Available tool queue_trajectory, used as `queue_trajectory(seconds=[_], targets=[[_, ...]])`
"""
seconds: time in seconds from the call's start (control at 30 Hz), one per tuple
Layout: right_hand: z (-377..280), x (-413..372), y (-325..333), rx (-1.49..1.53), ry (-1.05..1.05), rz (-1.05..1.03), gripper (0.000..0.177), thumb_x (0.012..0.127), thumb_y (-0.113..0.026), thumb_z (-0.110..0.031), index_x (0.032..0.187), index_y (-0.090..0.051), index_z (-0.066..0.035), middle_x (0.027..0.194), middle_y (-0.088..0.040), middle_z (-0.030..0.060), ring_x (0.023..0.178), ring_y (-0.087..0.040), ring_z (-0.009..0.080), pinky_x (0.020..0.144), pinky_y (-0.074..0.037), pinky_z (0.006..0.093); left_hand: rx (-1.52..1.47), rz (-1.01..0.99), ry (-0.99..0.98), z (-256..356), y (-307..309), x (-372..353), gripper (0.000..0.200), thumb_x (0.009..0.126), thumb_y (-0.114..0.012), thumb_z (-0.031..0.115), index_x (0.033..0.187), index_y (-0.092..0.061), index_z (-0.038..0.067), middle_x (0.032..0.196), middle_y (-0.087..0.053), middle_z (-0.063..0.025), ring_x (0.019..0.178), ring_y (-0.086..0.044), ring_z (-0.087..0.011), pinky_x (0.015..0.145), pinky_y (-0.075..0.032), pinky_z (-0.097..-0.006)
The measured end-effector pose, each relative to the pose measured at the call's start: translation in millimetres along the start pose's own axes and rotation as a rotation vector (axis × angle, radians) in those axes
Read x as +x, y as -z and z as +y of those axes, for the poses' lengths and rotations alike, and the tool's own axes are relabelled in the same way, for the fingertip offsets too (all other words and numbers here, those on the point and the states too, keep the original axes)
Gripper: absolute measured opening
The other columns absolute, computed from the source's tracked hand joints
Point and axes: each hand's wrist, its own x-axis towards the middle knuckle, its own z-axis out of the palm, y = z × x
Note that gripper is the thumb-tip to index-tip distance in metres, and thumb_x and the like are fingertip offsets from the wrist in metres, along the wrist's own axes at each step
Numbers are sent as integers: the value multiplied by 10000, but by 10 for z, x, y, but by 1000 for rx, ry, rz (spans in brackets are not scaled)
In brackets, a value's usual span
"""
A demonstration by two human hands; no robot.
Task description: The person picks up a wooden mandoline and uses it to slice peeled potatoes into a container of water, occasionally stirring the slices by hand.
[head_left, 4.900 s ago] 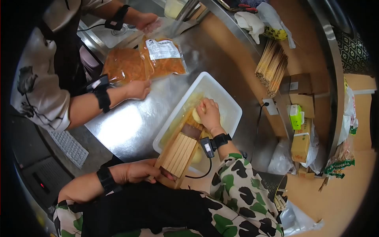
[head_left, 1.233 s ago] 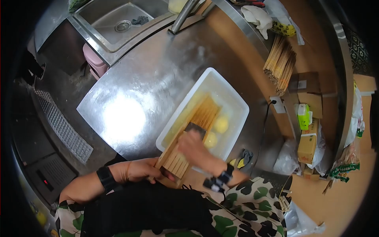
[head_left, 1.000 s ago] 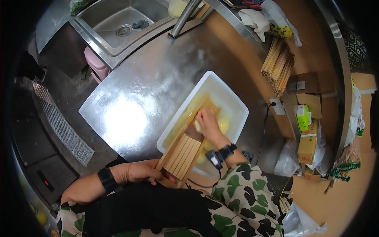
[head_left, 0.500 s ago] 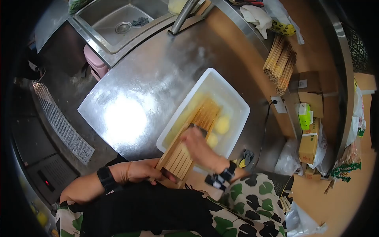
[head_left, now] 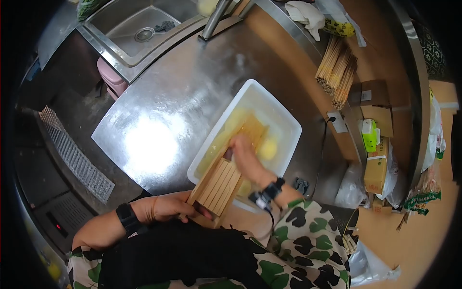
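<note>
A wooden mandoline slicer [head_left: 216,185] with lengthwise grooves slopes down into a white plastic tub [head_left: 292,149]. Its far end reaches the cloudy, yellowish water in the tub. My left hand [head_left: 168,207] is wrapped round the slicer's near end, by my body. Curled over the slicer's middle, close to the dark blade, is my right hand [head_left: 245,154]; whatever lies under its fingers is hidden. A pale yellow peeled potato [head_left: 267,150] sits in the water to the right of the slicer.
The tub stands on a steel table [head_left: 202,72]. Beyond it at upper left is a sink [head_left: 125,36] with a dark scrubber [head_left: 165,26]. Bundles of wooden skewers [head_left: 337,70] lie at right, near cardboard boxes [head_left: 376,171] and plastic bags [head_left: 351,188].
My right hand has slid away from me along the slicer, baring more of the grooved near part. My left hand keeps its grip. The view has shifted slightly.
</note>
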Motion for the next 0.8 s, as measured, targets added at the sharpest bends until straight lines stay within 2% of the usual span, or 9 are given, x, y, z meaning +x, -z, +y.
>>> queue_trajectory(seconds=[0.03, 0.13, 0.23, 0.33, 0.43, 0.53, 0.63, 0.77, 0.8], targets=[[161, 88, 85, -18, -75, 29, 96, 842, -465, 39, 909, -436, -23, 891, -461, 140, 853, -455, 291, 795, -394, 352, -7, 6, -7, -3, -17, 1, 564, 823, -514, 79, 1364, -363, 31, 1180, -602, -66, 1054, -532, -66, 646, -434, -137], [604, 186, 147, -95, -107, 80, 115, 847, -489, 16, 948, -455, -26, 908, -476, 130, 861, -479, 268, 781, -415, 333, 0, 22, -43, 92, -58, -45, 582, 816, -509, 66, 1374, -348, 22, 1183, -601, -88, 1037, -543, -82, 647, -439, -146], [572, 127, 331, 234, -287, 48, 221, 759, -606, -45, 939, -480, -26, 943, -503, 156, 921, -494, 323, 801, -419, 385, -16, 30, -57, 57, -79, -53, 597, 814, -503, 64, 1385, -332, 22, 1195, -597, -101, 1037, -544, -88, 647, -439, -152], [378, 56, 599, 153, -388, -219, 326, 730, -656, -64, 1001, -476, -40, 982, -478, 115, 939, -499, 234, 829, -421, 308, 22, 35, -55, 83, -122, -54, 623, 801, -498, 62, 1396, -315, 25, 1201, -594, -114, 1031, -546, -95, 646, -439, -155], [256, 121, 712, 118, -396, -326, 349, 662, -689, -96, 957, -508, -47, 995, -500, 135, 952, -503, 308, 838, -429, 349, 122, 46, -43, 166, -223, -61, 653, 783, -499, 66, 1403, -299, 27, 1202, -593, -121, 1026, -547, -100, 648, -439, -157], [258, 33, 738, -20, -407, -338, 345, 632, -710, -108, 921, -527, -60, 968, -503, 139, 948, -505, 309, 808, -437, 347, 182, 53, -37, 171, -257, -73, 682, 765, -503, 64, 1409, -283, 27, 1197, -593, -128, 1026, -547, -104, 644, -443, -160], [198, -221, 768, -13, -309, -142, 265, 647, -681, -82, 852, -516, -56, 916, -509, 138, 938, -502, 315, 763, -441, 354, 198, 50, -22, 180, -301, -71, 703, 758, -504, 49, 1418, -262, 28, 1190, -593, -136, 1019, -552, -110, 634, -454, -164], [231, -743, 874, -13, -413, 396, 177, 693, -616, -25, 809, -483, -40, 877, -520, 149, 906, -504, 347, 754, -442, 375, 188, 76, -21, 235, -355, -99, 729, 753, -495, -5, 1431, -230, 37, 1183, -582, -176, 994, -580, -137, 616, -475, -158], [398, -952, 876, -60, -450, 507, 175, 699, -620, -34, 806, -482, -42, 877, -523, 139, 845, -517, 335, 723, -443, 370, 185, 78, -30, 228, -349, -102, 732, 753, -492, -13, 1433, -226, 39, 1184, -579, -185, 988, -585, -142, 613, -479, -157]])
